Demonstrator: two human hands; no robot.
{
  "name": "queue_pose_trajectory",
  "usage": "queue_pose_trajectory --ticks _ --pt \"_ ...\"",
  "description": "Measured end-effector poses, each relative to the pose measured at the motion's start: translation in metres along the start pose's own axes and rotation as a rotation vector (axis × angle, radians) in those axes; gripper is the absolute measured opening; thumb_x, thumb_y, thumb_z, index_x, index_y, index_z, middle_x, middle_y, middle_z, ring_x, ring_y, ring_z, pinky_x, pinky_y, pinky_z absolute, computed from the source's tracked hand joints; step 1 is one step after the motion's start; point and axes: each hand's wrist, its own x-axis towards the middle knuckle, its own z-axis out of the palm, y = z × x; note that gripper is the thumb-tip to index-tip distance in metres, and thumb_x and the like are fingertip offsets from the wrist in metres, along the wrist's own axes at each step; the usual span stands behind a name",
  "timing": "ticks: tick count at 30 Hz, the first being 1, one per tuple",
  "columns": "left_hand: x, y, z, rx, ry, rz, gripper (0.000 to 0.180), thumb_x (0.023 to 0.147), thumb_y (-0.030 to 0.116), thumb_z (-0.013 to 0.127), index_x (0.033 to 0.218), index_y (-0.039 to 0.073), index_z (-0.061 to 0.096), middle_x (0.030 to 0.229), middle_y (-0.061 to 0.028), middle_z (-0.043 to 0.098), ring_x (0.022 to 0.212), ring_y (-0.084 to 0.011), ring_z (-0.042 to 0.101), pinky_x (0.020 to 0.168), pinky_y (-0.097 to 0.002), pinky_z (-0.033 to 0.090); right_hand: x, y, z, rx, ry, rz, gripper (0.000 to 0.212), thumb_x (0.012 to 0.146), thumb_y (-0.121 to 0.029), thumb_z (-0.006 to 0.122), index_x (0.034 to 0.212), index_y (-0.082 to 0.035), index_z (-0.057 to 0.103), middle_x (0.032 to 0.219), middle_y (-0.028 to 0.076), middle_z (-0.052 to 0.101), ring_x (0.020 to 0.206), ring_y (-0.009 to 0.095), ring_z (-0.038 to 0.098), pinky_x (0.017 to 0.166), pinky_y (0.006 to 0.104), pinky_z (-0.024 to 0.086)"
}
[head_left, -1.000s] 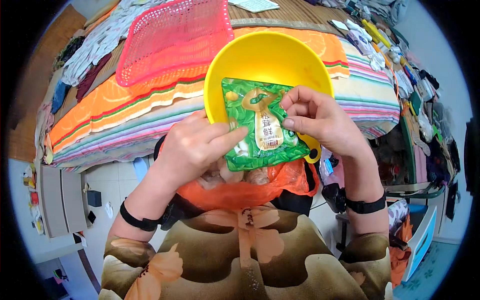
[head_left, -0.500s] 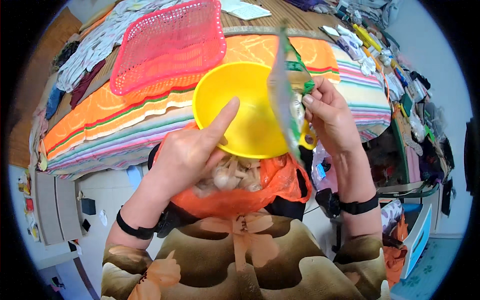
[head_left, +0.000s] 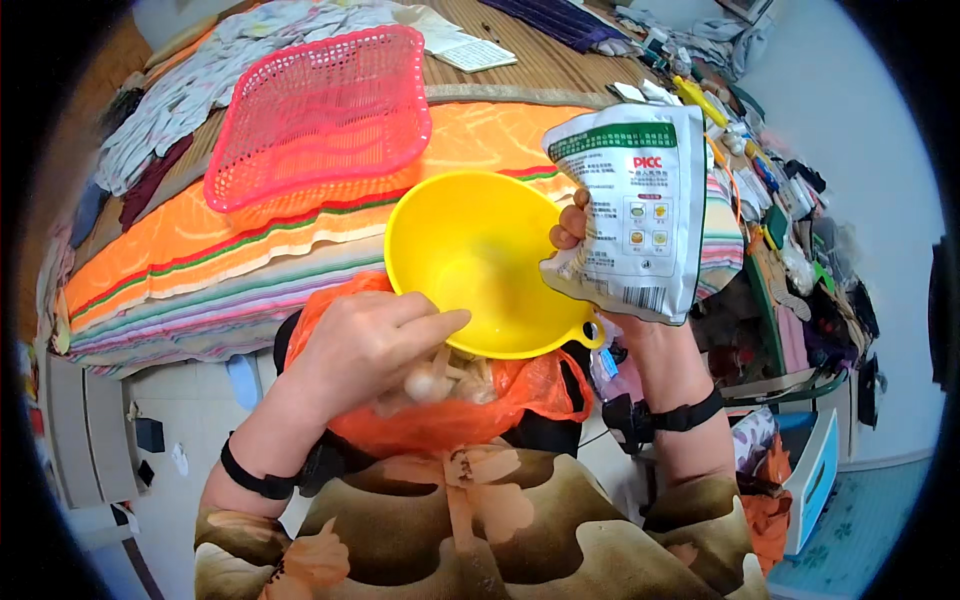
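A yellow plastic bowl (head_left: 440,260) with a looped handle sits tilted above an orange-red plastic bag (head_left: 390,430). My left hand (head_left: 365,340) is closed at the bowl's near-left rim, its index finger lying along the edge; the thumb is hidden. Whitish bulbs with stalks, looking like garlic (head_left: 430,382), show in the bag's mouth beneath the bowl. My right hand (head_left: 568,228) grips a silver foil pouch (head_left: 640,220) with a green band, upright over the bowl's right side. Its fingertips curl round the pouch's left edge; the rest of the hand is behind it.
A pink plastic basket (head_left: 320,120) stands on the bed's orange cloth (head_left: 480,135), beyond the bowl. An open notebook (head_left: 478,55) lies farther back. Bottles, packets and clothes crowd the right side (head_left: 790,200). An open drawer (head_left: 815,480) stands low at the right.
The pouch, edge-on before, has turned its printed face toward me. My left index finger, which pointed over the bowl, has lowered to its rim. The view has shifted slightly.
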Motion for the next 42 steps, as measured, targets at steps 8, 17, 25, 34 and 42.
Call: queue_pose_trajectory --ticks 8,17,25,34,42 --pt "-0.002 0.002 0.003 -0.014 -0.004 -0.052 0.035 0.069 0.009 0.067 0.104 0.011 0.066 0.08 -0.0044 0.063 0.069 -0.024 0.063 0.059 -0.034 0.051 -0.006 -0.014 0.006 0.035 0.114 0.121 0.027 0.088 -0.011 0.062 0.113 -0.005 0.053 0.099 0.005 0.063 0.087 0.016 0.061 0.081 0.0313 0.051" --pt "-0.003 0.0 0.002 -0.042 0.007 -0.012 0.036 0.07 0.012 0.063 0.106 0.009 0.064 0.079 -0.0037 0.06 0.068 -0.0239 0.062 0.058 -0.0333 0.05 -0.004 -0.016 0.006 -0.664 0.196 -0.191 0.017 0.084 0.0 0.061 0.1 0.001 0.057 0.082 0.002 0.061 0.075 0.006 0.057 0.067 0.0207 0.045" --pt "-0.001 0.004 -0.001 -0.046 -0.017 -0.07 0.036 0.068 0.006 0.07 0.104 0.011 0.067 0.081 -0.0045 0.063 0.071 -0.0242 0.063 0.061 -0.0345 0.05 -0.011 -0.018 -0.004 -0.72 0.234 -0.161 0.016 0.084 0.0 0.061 0.1 0.001 0.057 0.087 0.002 0.06 0.077 0.007 0.056 0.069 0.0217 0.044" --pt "-0.002 0.001 -0.001 -0.013 -0.016 -0.045 0.04 0.065 0.006 0.067 0.105 0.011 0.066 0.081 -0.0041 0.062 0.069 -0.0239 0.063 0.059 -0.0339 0.051 -0.005 -0.007 -0.018 -0.671 0.217 -0.291 0.015 0.085 0.001 0.06 0.1 0.0 0.058 0.089 0.002 0.061 0.078 0.007 0.057 0.069 0.0219 0.045" --pt "0.001 0.004 0.0 -0.095 0.023 -0.156 0.042 0.072 0.021 0.075 0.109 0.006 0.063 0.079 -0.0079 0.063 0.07 -0.0283 0.063 0.063 -0.0359 0.051 -0.008 -0.018 -0.012 -0.794 0.045 -0.315 0.013 0.085 0.004 0.057 0.097 -0.001 0.059 0.09 0.003 0.062 0.083 0.011 0.058 0.075 0.0263 0.047"
